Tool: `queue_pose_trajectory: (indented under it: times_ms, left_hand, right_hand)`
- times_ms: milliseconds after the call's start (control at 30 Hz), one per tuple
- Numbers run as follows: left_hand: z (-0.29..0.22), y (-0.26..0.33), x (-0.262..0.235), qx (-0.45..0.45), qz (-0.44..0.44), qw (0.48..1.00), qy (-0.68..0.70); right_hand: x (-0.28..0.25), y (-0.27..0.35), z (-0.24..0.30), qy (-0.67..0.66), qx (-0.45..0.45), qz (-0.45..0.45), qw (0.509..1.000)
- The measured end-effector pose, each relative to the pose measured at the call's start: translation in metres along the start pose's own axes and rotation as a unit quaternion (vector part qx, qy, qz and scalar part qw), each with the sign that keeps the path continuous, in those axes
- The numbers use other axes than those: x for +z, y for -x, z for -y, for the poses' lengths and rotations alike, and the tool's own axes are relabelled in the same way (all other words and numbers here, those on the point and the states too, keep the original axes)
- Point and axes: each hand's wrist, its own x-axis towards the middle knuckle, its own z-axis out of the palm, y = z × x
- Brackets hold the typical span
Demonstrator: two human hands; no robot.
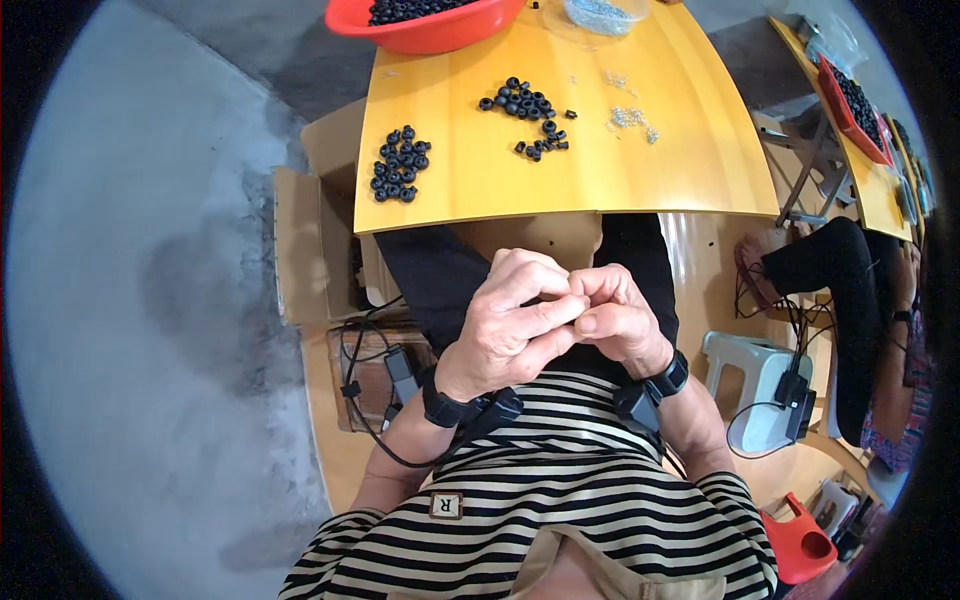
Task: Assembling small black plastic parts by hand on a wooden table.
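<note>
My left hand (515, 318) and my right hand (622, 318) meet in front of my lap, just short of the table's near edge. The fingertips of both are pinched together and touch each other. Whatever they hold is hidden between the fingers. Beyond them, on the yellow table (680, 170), lie small black round parts with collars: a left pile (398, 165), a middle pile (520, 100) and a smaller cluster (540, 147) just nearer. Tiny transparent pieces (630, 118) are scattered to the right of these.
A red basin (420, 40) of black parts and a transparent tub (605, 15) stand at the far edge. An open cardboard box (305, 240) is at the left. Cables run from my wrist straps. At right are a pale stool (745, 375) and another person's leg (825, 280).
</note>
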Motion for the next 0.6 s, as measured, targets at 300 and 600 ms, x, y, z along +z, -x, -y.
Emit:
queue_pose_trajectory:
  times_ms: [300, 600]
  left_hand:
    - [0.01, 0.006, 0.008, -0.014, -0.009, 0.999, 0.041]
    - [0.012, 0.009, 0.009, -0.064, 0.005, 0.998, 0.029]
  right_hand:
    - [-0.002, -0.002, -0.006, -0.033, 0.062, 0.001, 0.998]
    - [-0.011, -0.008, -0.016, -0.077, 0.037, -0.001, 0.996]
